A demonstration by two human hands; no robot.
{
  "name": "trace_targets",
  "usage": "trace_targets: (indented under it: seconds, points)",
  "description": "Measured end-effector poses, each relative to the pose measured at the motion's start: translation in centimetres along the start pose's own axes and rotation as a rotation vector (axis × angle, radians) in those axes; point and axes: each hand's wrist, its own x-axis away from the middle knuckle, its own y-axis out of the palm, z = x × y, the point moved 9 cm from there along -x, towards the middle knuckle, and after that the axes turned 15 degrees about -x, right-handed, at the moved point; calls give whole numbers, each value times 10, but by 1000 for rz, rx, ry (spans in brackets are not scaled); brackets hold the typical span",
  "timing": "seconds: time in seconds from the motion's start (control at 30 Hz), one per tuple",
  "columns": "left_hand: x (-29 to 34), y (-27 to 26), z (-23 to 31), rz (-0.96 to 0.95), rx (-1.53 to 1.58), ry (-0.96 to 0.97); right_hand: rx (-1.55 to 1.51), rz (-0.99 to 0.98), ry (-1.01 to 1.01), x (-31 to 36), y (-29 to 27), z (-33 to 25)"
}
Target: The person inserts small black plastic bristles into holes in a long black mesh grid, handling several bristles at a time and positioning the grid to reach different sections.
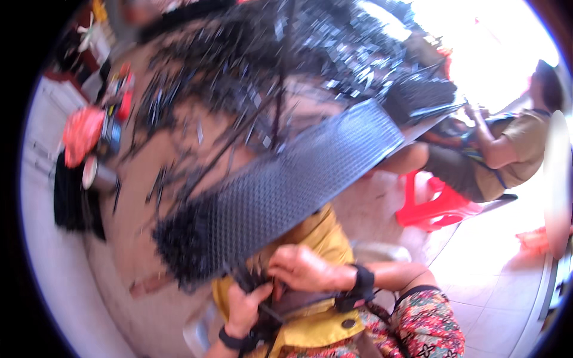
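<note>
My left hand (243,307) is closed around a dark, narrow piece (242,277) that looks like a black plastic strip; blur hides its exact shape. Just to its right, my right hand (301,268) has its fingers curled down close to the left thumb, and what they grip cannot be made out. Both wrists wear black bands. Directly beyond my hands a long black grid-patterned panel (298,173) slants from lower left to upper right. A dense clump of short black pieces (182,247) sits at its near left end. Yellow cloth (322,331) covers part of my lap.
A large heap of black strips (250,56) spreads over the floor beyond the panel. At right a person (507,143) sits on a red plastic stool (433,206), hands near a black stack (421,98). An orange bag (82,134) and a roll (98,174) stand at left.
</note>
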Motion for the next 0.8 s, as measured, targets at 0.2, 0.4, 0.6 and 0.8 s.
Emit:
trace_targets:
  seconds: [0.2,0.4,0.6,0.8]
  points:
    - [12,17,1,-98,111,-50,-151,111,-106,5,-15,-16]
    - [6,11,4,-68,165,-52,23,175,-264,-14,-40,-48]
    - [1,9,-3,-137,143,14,24,554,-234,-44,-93,-68]
    - [7,10,-2,-152,198,58,151,600,-499,-79,-91,-79]
